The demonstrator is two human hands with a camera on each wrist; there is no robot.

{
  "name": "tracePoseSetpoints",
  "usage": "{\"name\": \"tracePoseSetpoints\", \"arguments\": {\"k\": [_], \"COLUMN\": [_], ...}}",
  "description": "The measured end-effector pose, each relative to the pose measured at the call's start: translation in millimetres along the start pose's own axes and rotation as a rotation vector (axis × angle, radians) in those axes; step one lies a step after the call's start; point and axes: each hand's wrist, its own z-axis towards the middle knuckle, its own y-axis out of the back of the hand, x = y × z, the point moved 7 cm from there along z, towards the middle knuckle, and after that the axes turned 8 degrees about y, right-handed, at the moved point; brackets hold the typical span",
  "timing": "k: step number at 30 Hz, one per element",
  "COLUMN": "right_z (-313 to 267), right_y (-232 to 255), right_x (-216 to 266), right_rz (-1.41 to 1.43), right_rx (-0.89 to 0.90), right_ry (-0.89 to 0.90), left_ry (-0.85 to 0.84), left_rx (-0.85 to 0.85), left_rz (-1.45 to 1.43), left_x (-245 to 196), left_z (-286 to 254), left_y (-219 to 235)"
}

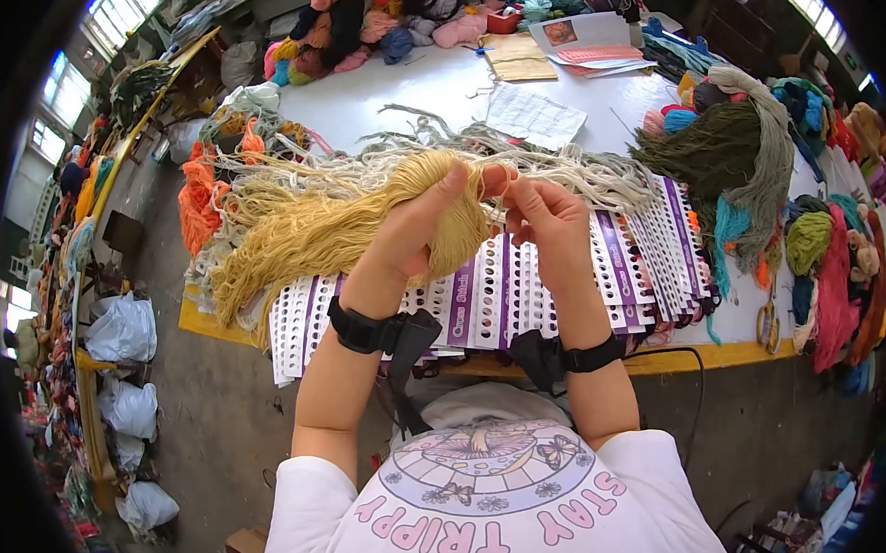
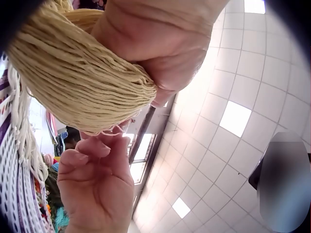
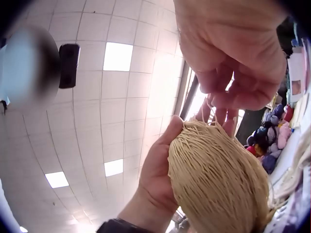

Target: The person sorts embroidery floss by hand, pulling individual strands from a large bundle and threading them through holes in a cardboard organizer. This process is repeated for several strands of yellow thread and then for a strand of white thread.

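Observation:
A thick hank of pale yellow yarn (image 1: 306, 233) is draped over the table's left part, its folded end raised in the left hand (image 1: 418, 221). That hand's thumb and fingers curl round the bundle (image 3: 218, 179), as the right wrist view shows. At the top of the fold, the right hand (image 1: 552, 222) pinches a thin strand between thumb and fingers. In the left wrist view the right hand (image 2: 97, 179) sits close to the fold of the yarn (image 2: 87, 82). Small loops of strand (image 3: 210, 110) stand between the two hands.
White and purple perforated cards (image 1: 482, 298) lie along the table's front edge, with cream yarn (image 1: 605, 180) behind them. Green and grey hanks (image 1: 726, 141) are at the right, scissors (image 1: 768, 325) hang near the front edge, and papers (image 1: 536, 116) lie farther back.

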Motion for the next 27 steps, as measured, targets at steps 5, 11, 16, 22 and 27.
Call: {"name": "tracePoseSetpoints", "arguments": {"k": [5, 11, 16, 22, 27], "right_z": [-2, 2, 2, 2, 2], "right_y": [-12, -6, -5, -8, -6], "right_x": [5, -16, -23, -17, -19], "right_rz": [-0.105, 0.440, 0.204, -0.042, -0.060], "right_rx": [0.017, 0.028, 0.016, 0.033, 0.033], "right_ry": [0.059, -0.134, -0.189, -0.130, -0.118], "left_ry": [-0.016, -0.010, 0.004, -0.020, -0.054], "left_rx": [-0.003, 0.014, -0.014, -0.022, -0.052], "left_rz": [0.096, 0.041, -0.014, 0.129, 0.236], "left_x": [7, 3, 6, 13, 9], "left_z": [1, 0, 1, 5, 2], "left_y": [1, 10, 10, 22, 22]}}
